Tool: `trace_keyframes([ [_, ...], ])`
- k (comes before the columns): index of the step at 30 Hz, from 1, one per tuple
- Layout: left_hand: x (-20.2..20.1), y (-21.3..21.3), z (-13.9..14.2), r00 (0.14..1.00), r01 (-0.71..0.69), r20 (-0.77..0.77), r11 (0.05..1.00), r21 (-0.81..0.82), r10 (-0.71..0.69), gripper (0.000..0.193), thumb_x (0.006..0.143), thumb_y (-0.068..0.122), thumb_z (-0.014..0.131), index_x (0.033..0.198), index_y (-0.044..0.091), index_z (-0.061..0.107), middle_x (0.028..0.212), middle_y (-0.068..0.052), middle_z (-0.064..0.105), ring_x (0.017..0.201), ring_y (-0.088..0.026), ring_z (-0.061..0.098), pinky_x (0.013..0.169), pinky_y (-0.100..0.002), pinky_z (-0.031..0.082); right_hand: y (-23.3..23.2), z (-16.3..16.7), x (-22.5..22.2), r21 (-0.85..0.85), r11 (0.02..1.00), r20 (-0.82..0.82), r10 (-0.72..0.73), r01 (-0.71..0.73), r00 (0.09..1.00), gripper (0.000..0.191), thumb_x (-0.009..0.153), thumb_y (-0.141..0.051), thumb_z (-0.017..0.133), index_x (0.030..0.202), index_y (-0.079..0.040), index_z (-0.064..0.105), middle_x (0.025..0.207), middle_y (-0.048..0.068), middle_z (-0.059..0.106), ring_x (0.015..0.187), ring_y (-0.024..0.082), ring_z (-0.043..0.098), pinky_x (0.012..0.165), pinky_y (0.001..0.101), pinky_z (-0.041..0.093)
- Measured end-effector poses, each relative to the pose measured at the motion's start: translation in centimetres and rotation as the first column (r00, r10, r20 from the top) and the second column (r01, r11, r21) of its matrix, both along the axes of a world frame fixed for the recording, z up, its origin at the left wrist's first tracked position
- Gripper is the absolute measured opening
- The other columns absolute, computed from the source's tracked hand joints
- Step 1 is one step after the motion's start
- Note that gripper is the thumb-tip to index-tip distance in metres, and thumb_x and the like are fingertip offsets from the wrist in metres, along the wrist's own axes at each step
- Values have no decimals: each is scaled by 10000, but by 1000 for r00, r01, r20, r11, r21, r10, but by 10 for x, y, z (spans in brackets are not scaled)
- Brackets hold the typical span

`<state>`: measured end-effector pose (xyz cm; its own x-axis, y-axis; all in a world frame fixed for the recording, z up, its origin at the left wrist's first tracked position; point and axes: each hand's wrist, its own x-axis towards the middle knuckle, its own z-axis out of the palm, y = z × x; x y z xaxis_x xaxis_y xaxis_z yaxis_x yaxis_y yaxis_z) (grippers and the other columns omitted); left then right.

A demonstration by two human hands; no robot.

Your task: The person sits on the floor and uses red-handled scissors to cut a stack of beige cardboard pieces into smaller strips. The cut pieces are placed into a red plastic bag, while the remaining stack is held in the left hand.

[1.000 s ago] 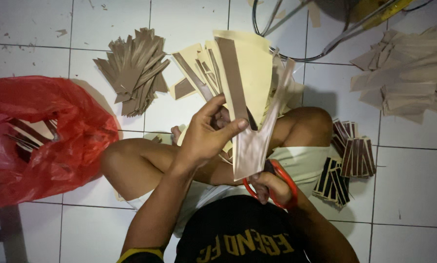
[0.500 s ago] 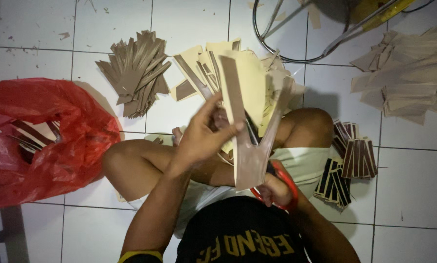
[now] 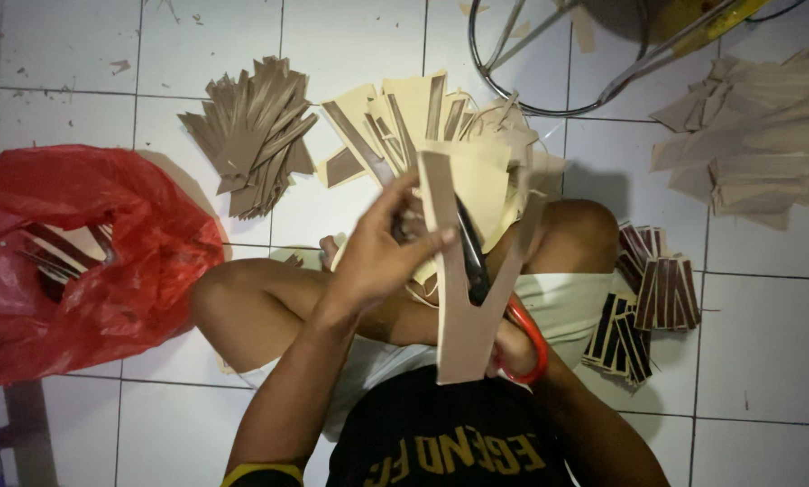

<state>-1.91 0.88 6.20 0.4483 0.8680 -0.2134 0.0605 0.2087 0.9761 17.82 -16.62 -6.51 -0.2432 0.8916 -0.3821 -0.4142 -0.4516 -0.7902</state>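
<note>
This looks like a home workshop for piecework, set up on a bare floor (image 3: 765,361) of white tiles with dark grout lines. Heaps of cut tan card pieces (image 3: 251,135) lie about in sorted piles, with stacks of dark-striped strips (image 3: 643,302) to one side and a red plastic bag (image 3: 89,261) holding more pieces. The metal ring base of a stool (image 3: 549,90) stands at the top. The lighting is dim.

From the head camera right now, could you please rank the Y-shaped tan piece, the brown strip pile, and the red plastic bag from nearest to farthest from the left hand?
1. Y-shaped tan piece: touched by the left hand, centre.
2. Brown strip pile: on the floor tiles, up and to the left.
3. Red plastic bag: far left edge.
</note>
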Motion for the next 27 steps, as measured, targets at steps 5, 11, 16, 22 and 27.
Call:
trace_keyframes([
  [5, 1, 3, -6, 994, -84, 59, 994, -64, 88, 583, 890, 96, 745, 1427, 5, 537, 880, -19, 683, 783, -110, 698, 665, -225, 631, 5, 10, -4, 24, 996, 88, 79, -82, 993, 413, 1009, -321, 564, 1181, 46, 641, 828, 55, 661, 641, 103, 594, 531, 242, 443],
  [11, 9, -9, -21, 973, -77, 215, 996, -50, 86, 569, 913, 114, 788, 1406, -26, 542, 877, -35, 665, 767, -68, 662, 658, -225, 569, 15, 3, 10, 173, 957, 102, 216, -232, 971, 403, 996, -302, 522, 1194, 20, 662, 971, 42, 692, 835, 114, 645, 706, 258, 512],
  [16, 7, -7, -25, 983, -67, 163, 993, -100, 83, 589, 888, 124, 784, 1405, -14, 539, 855, -24, 664, 735, -68, 662, 610, -232, 564, 7, -15, 2, -41, 991, 61, 128, -126, 990, 389, 997, -293, 521, 1119, 33, 696, 952, 58, 699, 832, 140, 658, 715, 281, 531],
  [22, -1, 8, -24, 978, 12, 205, 983, -181, 26, 392, 920, 159, 774, 1261, -1, 662, 862, 15, 687, 764, -61, 629, 659, -218, 538, 7, 25, 4, 8, 991, 118, 133, -135, 984, 347, 1003, -283, 592, 935, 52, 653, 689, 114, 604, 534, 193, 571, 482, 327, 449],
  [27, -16, 10, -23, 982, 140, 150, 977, -163, -116, 269, 930, 129, 794, 1153, 12, 700, 818, 39, 645, 719, -38, 547, 631, -198, 474, 25, 74, 7, 11, 980, 324, 186, -201, 927, 309, 903, -291, 608, 1021, -6, 632, 735, 66, 595, 634, 156, 574, 559, 304, 475],
])
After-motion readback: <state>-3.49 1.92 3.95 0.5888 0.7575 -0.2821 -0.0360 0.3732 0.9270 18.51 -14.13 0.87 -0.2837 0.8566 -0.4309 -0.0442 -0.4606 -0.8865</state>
